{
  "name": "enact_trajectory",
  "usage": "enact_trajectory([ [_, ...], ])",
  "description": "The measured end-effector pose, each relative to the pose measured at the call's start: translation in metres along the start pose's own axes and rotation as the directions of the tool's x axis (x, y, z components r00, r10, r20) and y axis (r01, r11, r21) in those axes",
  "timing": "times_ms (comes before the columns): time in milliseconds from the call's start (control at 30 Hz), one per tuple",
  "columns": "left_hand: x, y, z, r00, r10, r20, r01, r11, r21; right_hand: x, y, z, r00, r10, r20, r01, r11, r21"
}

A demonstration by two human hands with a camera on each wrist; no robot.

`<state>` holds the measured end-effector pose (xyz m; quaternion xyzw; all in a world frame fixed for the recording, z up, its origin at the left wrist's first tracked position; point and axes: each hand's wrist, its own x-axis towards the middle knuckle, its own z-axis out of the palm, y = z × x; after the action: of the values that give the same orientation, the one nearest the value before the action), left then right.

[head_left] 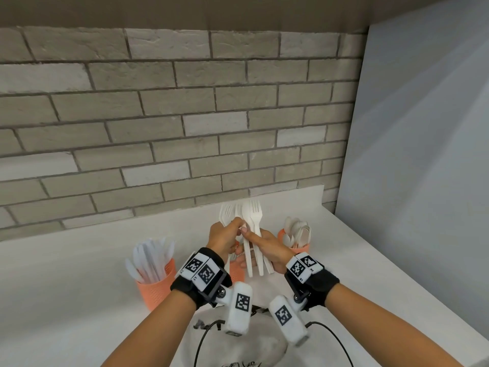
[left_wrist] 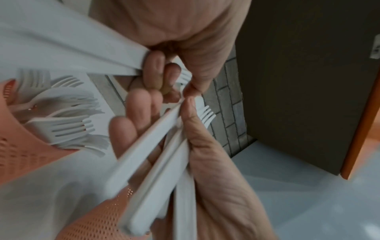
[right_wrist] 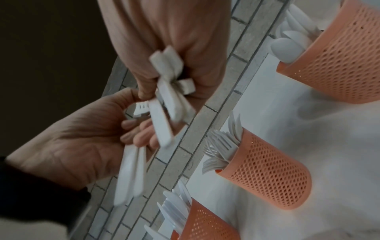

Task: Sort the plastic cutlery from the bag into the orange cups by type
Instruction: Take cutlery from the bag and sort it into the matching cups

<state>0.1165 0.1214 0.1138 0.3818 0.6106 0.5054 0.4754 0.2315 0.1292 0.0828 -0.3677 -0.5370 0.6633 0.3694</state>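
Note:
Both hands are raised over the counter, holding white plastic forks with tines pointing up. My left hand (head_left: 236, 229) (left_wrist: 164, 73) grips a few forks (head_left: 227, 214) by their handles. My right hand (head_left: 247, 247) (right_wrist: 162, 81) grips a bundle of forks (head_left: 256, 234) (left_wrist: 152, 155), thumb across the front. The hands touch at the fingertips. Three orange mesh cups stand below: the knife cup (head_left: 156, 284) (right_wrist: 205, 225) on the left, the fork cup (head_left: 236, 272) (right_wrist: 267, 180) mostly hidden behind my left wrist, and the spoon cup (head_left: 297, 249) (right_wrist: 339, 56) on the right.
The white bag (head_left: 238, 343) lies crumpled at the counter's near edge under my wrists. A brick wall (head_left: 172, 115) backs the white counter (head_left: 79, 274). A pale panel (head_left: 423, 154) closes off the right side.

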Motion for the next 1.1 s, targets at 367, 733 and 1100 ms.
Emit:
enact_trajectory([
  [367, 0.006, -0.011, 0.006, 0.987, -0.124, 0.101, 0.139, 0.978, -0.154, 0.003, -0.001, 0.002, 0.993, -0.071, -0.099, 0.068, 0.997, -0.038],
  [733, 0.013, 0.001, 0.000, 0.989, 0.014, -0.147, -0.062, 0.944, -0.323, -0.002, 0.002, -0.005, 0.976, -0.018, -0.217, -0.007, 0.994, -0.113],
  [1100, 0.000, -0.011, 0.017, 0.987, 0.126, 0.104, -0.128, 0.992, 0.013, 0.013, 0.013, -0.007, 0.930, -0.131, -0.344, -0.029, 0.906, -0.423],
])
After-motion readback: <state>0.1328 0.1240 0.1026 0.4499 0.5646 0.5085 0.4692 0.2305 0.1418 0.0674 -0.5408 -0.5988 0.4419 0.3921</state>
